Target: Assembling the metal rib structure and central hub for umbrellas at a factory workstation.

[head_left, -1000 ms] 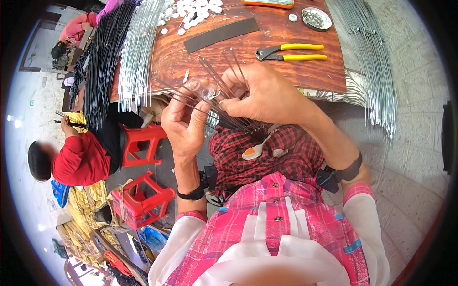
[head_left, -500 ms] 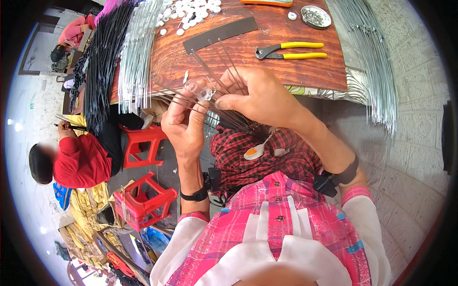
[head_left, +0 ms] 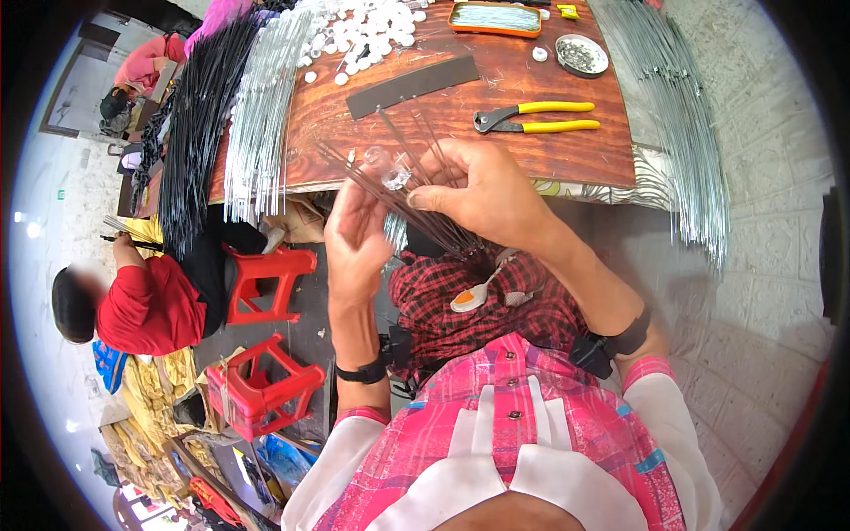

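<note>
My left hand (head_left: 356, 241) and my right hand (head_left: 482, 190) are raised together over my lap, in front of the wooden table (head_left: 567, 155). Both grip a fanned bundle of thin dark metal rods (head_left: 416, 208) that spreads up and to the left. A small clear plastic piece (head_left: 396, 178) sits between my fingertips at the rods' upper ends. My left palm faces right with the fingers loosely curled against the rods. The right hand's thumb and fingers pinch the rods from above.
On the table lie yellow-handled pliers (head_left: 536, 117), a dark flat strip (head_left: 412, 86), white round caps (head_left: 359, 31), an orange tray (head_left: 496, 16) and a small round dish (head_left: 581, 55). Bundles of silver wires (head_left: 682, 133) and black wires (head_left: 190, 133) hang off its sides. Red stools (head_left: 264, 385) and a person in red (head_left: 146, 305) are at left.
My hands have stayed together on the rods, with small finger shifts around the clear piece. My left hand has opened slightly.
</note>
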A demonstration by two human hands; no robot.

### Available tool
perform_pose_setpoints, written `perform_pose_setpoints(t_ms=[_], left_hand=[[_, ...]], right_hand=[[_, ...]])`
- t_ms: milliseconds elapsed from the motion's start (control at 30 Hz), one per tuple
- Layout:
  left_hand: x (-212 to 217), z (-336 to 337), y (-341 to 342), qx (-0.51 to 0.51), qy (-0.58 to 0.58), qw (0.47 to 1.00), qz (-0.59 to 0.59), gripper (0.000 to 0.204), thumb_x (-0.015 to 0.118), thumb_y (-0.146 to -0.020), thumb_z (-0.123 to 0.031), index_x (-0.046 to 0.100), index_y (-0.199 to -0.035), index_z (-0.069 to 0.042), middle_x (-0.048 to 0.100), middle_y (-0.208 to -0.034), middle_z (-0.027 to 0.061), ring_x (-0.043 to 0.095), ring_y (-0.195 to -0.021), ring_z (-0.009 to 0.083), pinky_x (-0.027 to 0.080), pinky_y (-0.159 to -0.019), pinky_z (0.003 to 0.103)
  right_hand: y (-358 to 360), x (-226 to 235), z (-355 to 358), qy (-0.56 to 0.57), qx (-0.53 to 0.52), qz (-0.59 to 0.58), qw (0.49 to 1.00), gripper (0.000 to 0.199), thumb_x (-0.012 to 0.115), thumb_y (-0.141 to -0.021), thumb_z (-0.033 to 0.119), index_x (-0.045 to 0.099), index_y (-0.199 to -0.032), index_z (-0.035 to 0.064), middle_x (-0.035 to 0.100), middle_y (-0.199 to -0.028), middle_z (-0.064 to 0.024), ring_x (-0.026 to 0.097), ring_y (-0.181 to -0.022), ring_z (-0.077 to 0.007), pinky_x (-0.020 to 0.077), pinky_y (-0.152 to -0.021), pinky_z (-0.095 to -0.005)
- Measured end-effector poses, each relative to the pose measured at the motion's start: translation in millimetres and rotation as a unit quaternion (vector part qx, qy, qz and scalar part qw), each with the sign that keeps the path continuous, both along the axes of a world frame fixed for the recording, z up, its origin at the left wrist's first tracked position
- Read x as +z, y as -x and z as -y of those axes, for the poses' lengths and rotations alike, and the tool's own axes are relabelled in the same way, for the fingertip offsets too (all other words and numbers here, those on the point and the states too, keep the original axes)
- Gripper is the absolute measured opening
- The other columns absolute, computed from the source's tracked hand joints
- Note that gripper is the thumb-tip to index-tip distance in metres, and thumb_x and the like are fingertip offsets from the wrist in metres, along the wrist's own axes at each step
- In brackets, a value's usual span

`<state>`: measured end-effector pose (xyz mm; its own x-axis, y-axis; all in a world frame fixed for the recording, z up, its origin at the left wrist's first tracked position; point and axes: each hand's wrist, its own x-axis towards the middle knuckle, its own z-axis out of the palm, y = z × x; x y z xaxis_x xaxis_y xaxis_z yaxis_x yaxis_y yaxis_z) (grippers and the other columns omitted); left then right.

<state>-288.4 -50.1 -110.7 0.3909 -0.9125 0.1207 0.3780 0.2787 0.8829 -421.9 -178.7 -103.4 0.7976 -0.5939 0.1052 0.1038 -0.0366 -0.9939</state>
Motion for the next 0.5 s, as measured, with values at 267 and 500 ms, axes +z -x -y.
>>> perform_pose_setpoints(t_ms=[267,500], left_hand=[[10,-3,8,0.094,0.025,0.986,0.133,0.036,0.066,-0.086,-0.01,0.053,-0.118,0.003,0.063,-0.114,0.0215,0.06,-0.108,0.026,0.043,-0.098,0.038],[10,-2,9,0.041,-0.049,0.99,0.124,0.047,0.073,-0.083,-0.014,0.051,-0.121,0.003,0.062,-0.116,0.021,0.06,-0.107,0.0256,0.046,-0.095,0.037]], right_hand=[[25,18,3,-0.041,0.141,0.055,0.988,0.03,0.072,-0.081,0.014,0.065,-0.104,-0.0044,0.068,-0.094,-0.01,0.062,-0.087,-0.013,0.0503,-0.079,-0.0276],[19,3,-1,-0.105,0.097,0.077,0.987,0.016,0.067,-0.085,0.006,0.067,-0.096,-0.005,0.068,-0.094,-0.0075,0.063,-0.086,-0.0105,0.0519,-0.08,-0.0251]])
